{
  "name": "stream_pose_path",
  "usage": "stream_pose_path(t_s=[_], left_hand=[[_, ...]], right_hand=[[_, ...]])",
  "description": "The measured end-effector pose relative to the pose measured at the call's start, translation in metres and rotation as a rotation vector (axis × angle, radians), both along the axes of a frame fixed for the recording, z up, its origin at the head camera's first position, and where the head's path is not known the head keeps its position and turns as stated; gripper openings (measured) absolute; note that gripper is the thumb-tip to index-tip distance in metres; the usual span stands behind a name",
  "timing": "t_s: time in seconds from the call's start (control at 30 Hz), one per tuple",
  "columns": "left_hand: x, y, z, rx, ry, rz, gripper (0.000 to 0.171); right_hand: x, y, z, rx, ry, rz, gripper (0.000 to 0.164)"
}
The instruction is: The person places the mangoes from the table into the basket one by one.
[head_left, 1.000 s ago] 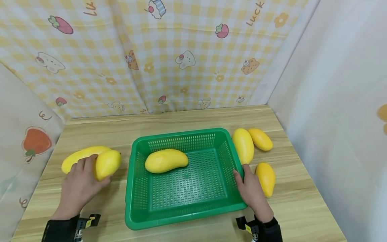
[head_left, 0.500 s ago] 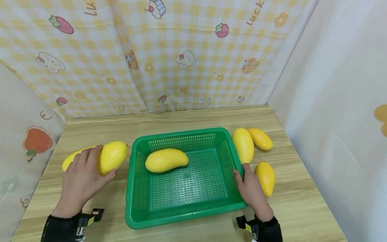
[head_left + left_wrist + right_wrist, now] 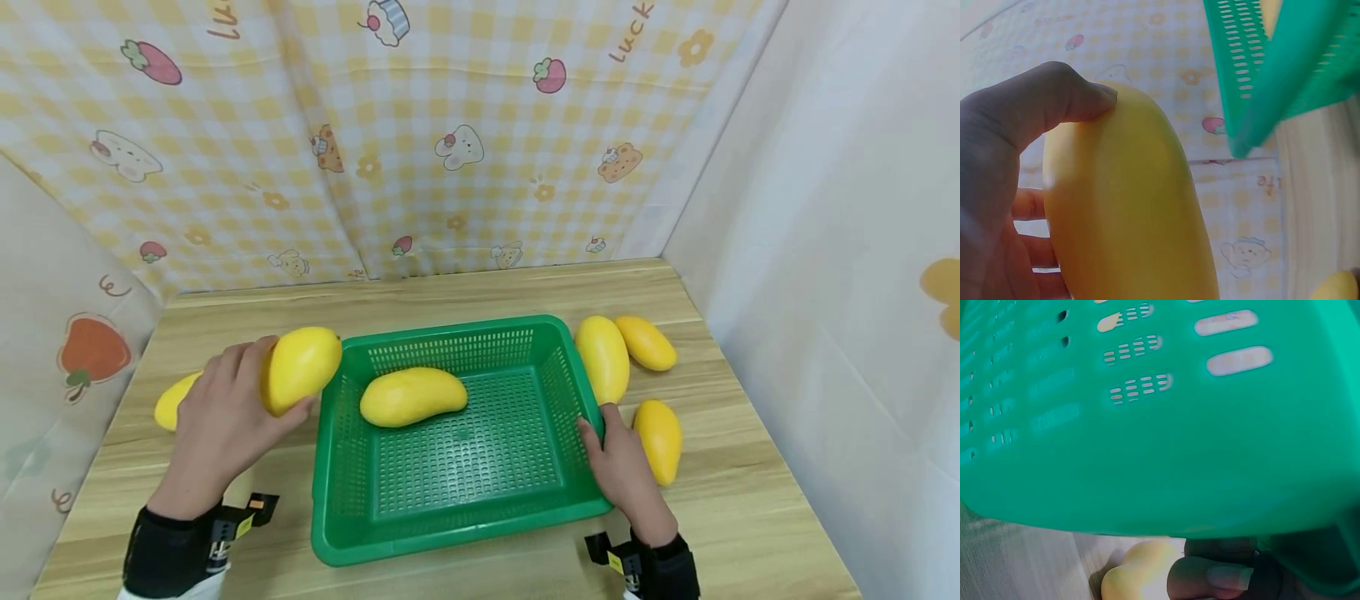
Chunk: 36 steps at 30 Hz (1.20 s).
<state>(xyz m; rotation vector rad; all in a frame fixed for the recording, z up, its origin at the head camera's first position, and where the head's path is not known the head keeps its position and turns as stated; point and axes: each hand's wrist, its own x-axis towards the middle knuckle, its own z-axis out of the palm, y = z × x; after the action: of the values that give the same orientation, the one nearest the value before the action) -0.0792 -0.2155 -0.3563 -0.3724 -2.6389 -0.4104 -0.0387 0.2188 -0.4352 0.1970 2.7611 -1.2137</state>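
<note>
My left hand (image 3: pixel 232 412) grips a yellow mango (image 3: pixel 303 368) above the table, beside the green basket's upper left corner. In the left wrist view the thumb (image 3: pixel 1088 100) presses on the mango (image 3: pixel 1125 194), and several fingers lie along its far side. At the basket's right side, my right hand (image 3: pixel 628 471) holds the rim, thumb toward the inside. Inside the perforated green basket (image 3: pixel 468 471) lies another mango (image 3: pixel 412 398), toward the left. A further mango (image 3: pixel 174 404) is on the table, partly hidden behind my left hand.
To the right of the basket lie a long mango (image 3: pixel 602 360), a smaller one (image 3: pixel 647 343) behind it and another (image 3: pixel 660 442) beside my right hand. A checked cloth (image 3: pixel 405 150) hangs behind the wooden table (image 3: pixel 450 296), with white cloths at both sides.
My left hand has lifted the mango and carried it right, toward the basket, uncovering less of the mango behind. The right hand and the basket stay put.
</note>
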Motion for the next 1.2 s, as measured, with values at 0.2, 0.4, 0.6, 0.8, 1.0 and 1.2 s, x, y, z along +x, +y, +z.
stream_pose_path(t_s=[0.2, 0.4, 0.6, 0.8, 1.0, 1.2], left_hand=[[-0.008, 0.015, 0.009, -0.004, 0.025, -0.053, 0.077], [-0.016, 0.029, 0.009, -0.006, 0.034, -0.098, 0.077], [-0.024, 0.043, 0.01, -0.024, 0.062, -0.137, 0.076], [-0.03, 0.058, 0.013, -0.043, 0.052, -0.171, 0.074], [-0.033, 0.074, 0.013, -0.066, -0.02, -0.187, 0.076], [-0.036, 0.09, 0.014, -0.101, -0.037, -0.219, 0.078]], right_hand=[[0.0, -0.001, 0.0, 0.013, 0.009, -0.005, 0.028], [0.0, -0.002, 0.0, 0.01, 0.017, 0.005, 0.029], [0.0, -0.001, -0.003, 0.028, 0.046, 0.003, 0.028], [0.001, -0.001, -0.003, 0.028, 0.045, 0.004, 0.03], [0.0, -0.001, -0.003, 0.028, 0.047, 0.007, 0.03], [0.001, 0.0, -0.002, 0.026, 0.044, 0.007, 0.031]])
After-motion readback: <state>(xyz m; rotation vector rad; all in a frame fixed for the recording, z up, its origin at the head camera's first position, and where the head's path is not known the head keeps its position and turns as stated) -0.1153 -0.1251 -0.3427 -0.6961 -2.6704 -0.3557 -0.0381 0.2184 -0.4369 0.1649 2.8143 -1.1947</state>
